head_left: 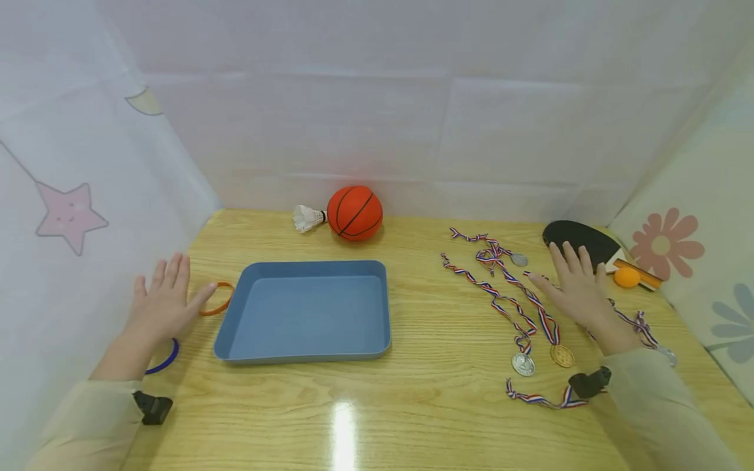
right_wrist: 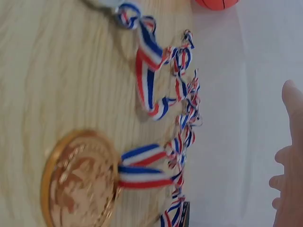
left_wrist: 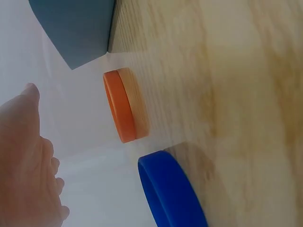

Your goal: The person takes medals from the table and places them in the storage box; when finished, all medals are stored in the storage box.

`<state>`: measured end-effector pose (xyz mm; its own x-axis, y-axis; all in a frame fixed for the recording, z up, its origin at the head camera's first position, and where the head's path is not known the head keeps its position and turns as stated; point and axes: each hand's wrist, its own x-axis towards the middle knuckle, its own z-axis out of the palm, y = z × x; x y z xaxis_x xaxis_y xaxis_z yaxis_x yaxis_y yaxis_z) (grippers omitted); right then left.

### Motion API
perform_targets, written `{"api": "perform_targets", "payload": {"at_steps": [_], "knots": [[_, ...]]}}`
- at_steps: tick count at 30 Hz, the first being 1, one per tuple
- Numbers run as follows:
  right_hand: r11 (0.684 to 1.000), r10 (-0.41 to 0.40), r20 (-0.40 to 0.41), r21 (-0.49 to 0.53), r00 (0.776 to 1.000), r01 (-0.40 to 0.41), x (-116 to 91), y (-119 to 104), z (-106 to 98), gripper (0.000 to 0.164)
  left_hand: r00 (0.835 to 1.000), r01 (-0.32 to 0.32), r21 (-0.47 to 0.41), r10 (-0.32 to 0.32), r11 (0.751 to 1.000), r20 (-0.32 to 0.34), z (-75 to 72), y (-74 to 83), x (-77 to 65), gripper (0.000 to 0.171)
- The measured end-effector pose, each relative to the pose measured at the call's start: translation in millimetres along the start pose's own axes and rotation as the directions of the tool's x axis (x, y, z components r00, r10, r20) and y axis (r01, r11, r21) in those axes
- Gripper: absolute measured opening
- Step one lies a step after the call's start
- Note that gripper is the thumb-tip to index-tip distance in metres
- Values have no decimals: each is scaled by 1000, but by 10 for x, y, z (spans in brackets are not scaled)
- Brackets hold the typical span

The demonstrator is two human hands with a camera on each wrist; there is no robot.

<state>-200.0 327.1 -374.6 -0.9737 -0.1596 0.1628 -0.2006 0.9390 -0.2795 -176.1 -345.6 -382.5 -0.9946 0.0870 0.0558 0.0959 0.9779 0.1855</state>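
Note:
My left hand (head_left: 161, 304) is held above the table's left side with fingers straight and thumb out, holding nothing. Close to it lie an orange wristband (left_wrist: 119, 106) and a blue wristband (left_wrist: 173, 191). A blue tray (head_left: 309, 314) with nothing in it stands just right of the orange band. My right hand (head_left: 580, 291) hovers, fingers spread, over the right side, where several medals on striped ribbons lie. Among them are a gold medal (head_left: 562, 356) and a silver medal (head_left: 523, 364); the hand and arm hide parts of some ribbons.
A small basketball (head_left: 355, 213) and a white shuttlecock (head_left: 309, 218) sit at the back edge. At the right rear, a black table tennis paddle (head_left: 580, 243) lies with an orange ball (head_left: 627, 277) by its handle. Pale printed cloth (head_left: 365, 131) hangs around the wooden table (head_left: 448, 412).

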Motion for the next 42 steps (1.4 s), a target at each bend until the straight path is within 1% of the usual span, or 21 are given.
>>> {"api": "perform_targets", "payload": {"at_steps": [4, 7, 13, 16, 18, 23, 28, 32, 37, 42], "knots": [[999, -44, 2, 0, 999, 44, 21, -103, 0, 80, 1000, -10, 9, 11, 1000, -6, 8, 13, -5, 81], [996, -92, 3, 10, 996, 92, 36, -225, 1, 80, 1000, -16, 15, 16, 1000, -12, 14, 21, -14, 81], [978, -199, 32, 68, 979, 196, 82, -605, -6, 77, 998, -48, 18, 49, 999, -29, 37, 64, -57, 81], [966, -251, 37, 69, 967, 248, 117, -795, 25, 77, 997, -72, 17, 73, 997, -39, 68, 84, -71, 80], [955, -291, 38, 74, 956, 288, 140, -915, 56, 77, 995, -88, 4, 88, 996, -41, 80, 100, -83, 79], [925, -378, 40, 42, 925, 376, 176, -1234, 157, 81, 993, -120, -31, 120, 992, -24, 90, 149, -110, 77], [895, -446, 75, 8, 892, 447, 199, -1565, 287, 82, 989, -146, -54, 146, 988, -7, 103, 176, -123, 77], [869, -493, 113, 11, 863, 495, 212, -1810, 402, 82, 988, -152, -56, 154, 987, 19, 138, 173, -122, 77], [829, -555, 141, 13, 820, 559, 224, -2057, 569, 84, 986, -148, -67, 152, 987, 64, 168, 175, -120, 79], [800, -591, 203, 20, 781, 600, 207, -2237, 739, 85, 983, -154, -75, 161, 985, 88, 185, 190, -127, 79]]}}
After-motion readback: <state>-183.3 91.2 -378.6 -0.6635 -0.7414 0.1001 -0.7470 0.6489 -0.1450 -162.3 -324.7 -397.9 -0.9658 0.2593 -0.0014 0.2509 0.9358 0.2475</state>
